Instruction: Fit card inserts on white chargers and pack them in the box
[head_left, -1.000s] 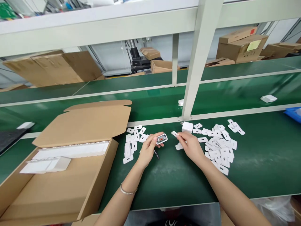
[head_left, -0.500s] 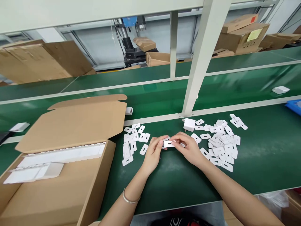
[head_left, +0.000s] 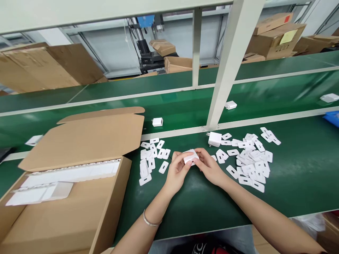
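Note:
Between my two hands, over the near part of the green bench, is a white charger (head_left: 191, 157). My left hand (head_left: 178, 171) grips its left side, with the fingers over the top. My right hand (head_left: 209, 166) holds it from the right, its thumb at the front edge. Fingers partly cover the charger. Another white charger (head_left: 214, 139) with prongs stands on the bench beyond my right hand. To the right lies a heap of white slotted cover plates (head_left: 251, 162); a smaller group of these plates (head_left: 148, 162) lies left of my left hand.
At left stands an open cardboard box (head_left: 106, 211) containing rows of white chargers (head_left: 39, 194). Behind the bench runs a green belt (head_left: 182, 106) carrying spaced chargers (head_left: 157, 122). A pale metal post (head_left: 225, 67) rises from the bench's back rail. A blue tray (head_left: 333, 119) is at far right.
The cover plate seen upright between my fingers is now against the charger, and my thumbs have closed in on the front edge. Chargers on the belt behind have shifted right.

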Available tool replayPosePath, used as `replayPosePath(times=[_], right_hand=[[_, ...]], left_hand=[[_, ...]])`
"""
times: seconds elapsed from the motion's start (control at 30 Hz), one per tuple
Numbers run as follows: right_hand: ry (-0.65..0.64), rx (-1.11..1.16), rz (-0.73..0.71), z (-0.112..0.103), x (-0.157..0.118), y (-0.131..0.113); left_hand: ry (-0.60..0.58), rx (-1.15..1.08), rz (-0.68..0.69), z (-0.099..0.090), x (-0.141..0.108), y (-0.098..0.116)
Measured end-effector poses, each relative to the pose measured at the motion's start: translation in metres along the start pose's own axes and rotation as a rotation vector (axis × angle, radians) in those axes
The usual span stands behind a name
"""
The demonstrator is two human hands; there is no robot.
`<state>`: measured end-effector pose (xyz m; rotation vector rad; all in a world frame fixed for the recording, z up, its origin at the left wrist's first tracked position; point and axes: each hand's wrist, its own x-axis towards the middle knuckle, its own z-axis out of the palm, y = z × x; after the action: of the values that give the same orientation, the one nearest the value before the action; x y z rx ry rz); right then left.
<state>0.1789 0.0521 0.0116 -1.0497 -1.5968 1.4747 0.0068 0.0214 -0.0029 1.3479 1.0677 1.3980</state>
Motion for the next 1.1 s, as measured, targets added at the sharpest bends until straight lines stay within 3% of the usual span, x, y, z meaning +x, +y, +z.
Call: replayPosePath(times=[0.2, 0.33, 0.43, 0.47, 0.57, 0.67, 0.73, 0.8, 0.9, 1.1], right_hand=[[-0.011, 0.141, -0.059, 0.004, 0.006, -0.001], [-0.001, 0.081, -0.087, 0.012, 0.028, -0.005], [-0.068, -0.277, -0.151, 0.015, 0.075, -0.012], [-0.037, -0.463, -0.184, 0.014, 0.096, -0.014], [0.136, -0.658, -0.218, 0.008, 0.164, -0.021], [0.190, -0.807, -0.214, 0.001, 0.218, -0.025], [0.179, -0.907, -0.180, -0.003, 0.238, -0.027], [0.162, -1.001, -0.141, -0.005, 0.243, -0.029], [0.111, -1.110, -0.105, -0.008, 0.228, -0.031], [0.016, -1.205, -0.129, -0.015, 0.147, -0.035]], left_hand=[[0.032, -0.072, 0.055, -0.001, 0.006, -0.002], [0.154, -0.123, 0.046, -0.005, 0.010, -0.003], [0.351, -0.142, 0.026, -0.012, 0.017, -0.006], [0.428, -0.140, 0.019, -0.014, 0.020, -0.008], [0.611, -0.114, -0.002, -0.021, 0.028, -0.017], [0.660, -0.139, -0.030, -0.024, 0.035, -0.025], [0.651, -0.208, -0.044, -0.022, 0.039, -0.029], [0.619, -0.287, -0.048, -0.019, 0.041, -0.032], [0.556, -0.340, -0.041, -0.012, 0.041, -0.032], [0.474, -0.219, 0.004, -0.007, 0.038, -0.023]])
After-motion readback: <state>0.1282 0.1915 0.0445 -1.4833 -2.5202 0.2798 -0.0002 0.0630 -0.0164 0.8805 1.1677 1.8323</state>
